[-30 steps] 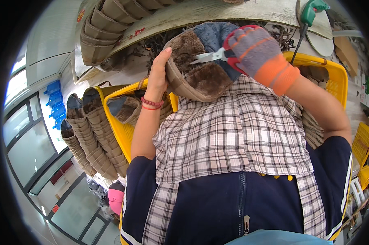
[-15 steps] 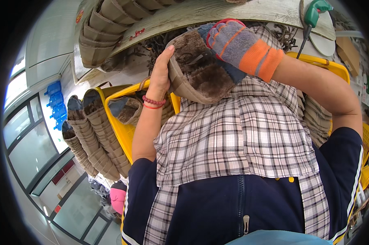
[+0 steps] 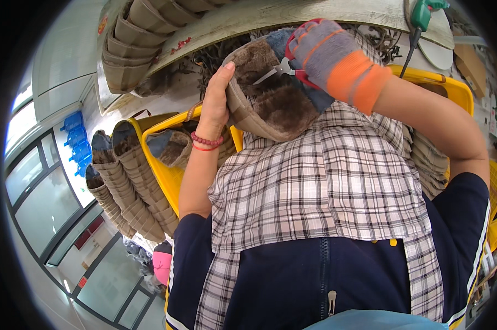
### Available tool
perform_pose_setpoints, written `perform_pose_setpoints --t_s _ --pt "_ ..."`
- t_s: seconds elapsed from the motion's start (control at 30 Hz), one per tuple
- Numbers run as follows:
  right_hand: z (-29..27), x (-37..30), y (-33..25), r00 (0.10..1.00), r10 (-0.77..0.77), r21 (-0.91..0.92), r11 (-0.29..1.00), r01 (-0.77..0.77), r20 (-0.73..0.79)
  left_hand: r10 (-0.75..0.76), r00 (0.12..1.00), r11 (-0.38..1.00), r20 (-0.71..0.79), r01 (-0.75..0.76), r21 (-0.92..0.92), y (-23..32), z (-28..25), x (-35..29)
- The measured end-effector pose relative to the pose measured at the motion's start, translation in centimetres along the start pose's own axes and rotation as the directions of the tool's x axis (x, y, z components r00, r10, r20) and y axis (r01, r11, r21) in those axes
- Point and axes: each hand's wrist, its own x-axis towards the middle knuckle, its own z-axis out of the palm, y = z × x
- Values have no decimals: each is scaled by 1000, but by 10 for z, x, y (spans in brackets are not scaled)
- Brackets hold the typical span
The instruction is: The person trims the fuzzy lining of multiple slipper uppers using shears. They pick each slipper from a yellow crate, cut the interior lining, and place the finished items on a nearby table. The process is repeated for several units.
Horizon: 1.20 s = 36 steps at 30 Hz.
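A tan cap lined with brown fur [image 3: 286, 113], with some blue lining at its far side, is tilted so its inside faces me. My bare left hand [image 3: 217, 98] grips its left rim, thumb over the edge and the other fingers mostly hidden. In a grey and orange knit glove, my right hand [image 3: 332, 59] is closed around red-handled scissors [image 3: 283, 67]. Their blades lie over the fur lining, pointing left; whether they touch it, I cannot tell.
Nested stacks of tan caps [image 3: 133, 176] stand at left, beside a yellow basket [image 3: 168, 179]. More caps [image 3: 128, 55] sit on the wooden bench [image 3: 292, 17] ahead. A green tool with a dark shaft [image 3: 420, 19] hangs at far right, above another yellow basket [image 3: 460, 93].
My right hand has shifted slightly right and turned, so the scissors' pivot and blades now show over the lining. My left hand and the cap have hardly moved.
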Motion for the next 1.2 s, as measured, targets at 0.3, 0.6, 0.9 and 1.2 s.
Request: perform_pose_setpoints --t_s 0.3,0.6,0.9,1.2 --pt "-8 3 -11 894 -138 135 987 88 425 46 996 992 81 -55 113 5 14 -12" --pt "-16 13 -20 883 -216 186 971 149 418 74 997 992 36 -78 98 4 19 -16" --pt "-4 -25 18 997 -10 336 942 -17 80 53 999 996 10 -53 71 -2 9 -18" --pt "7 -18 -66 867 475 984 12 -175 149 -84 978 995 193 93 -38 32 38 -19"
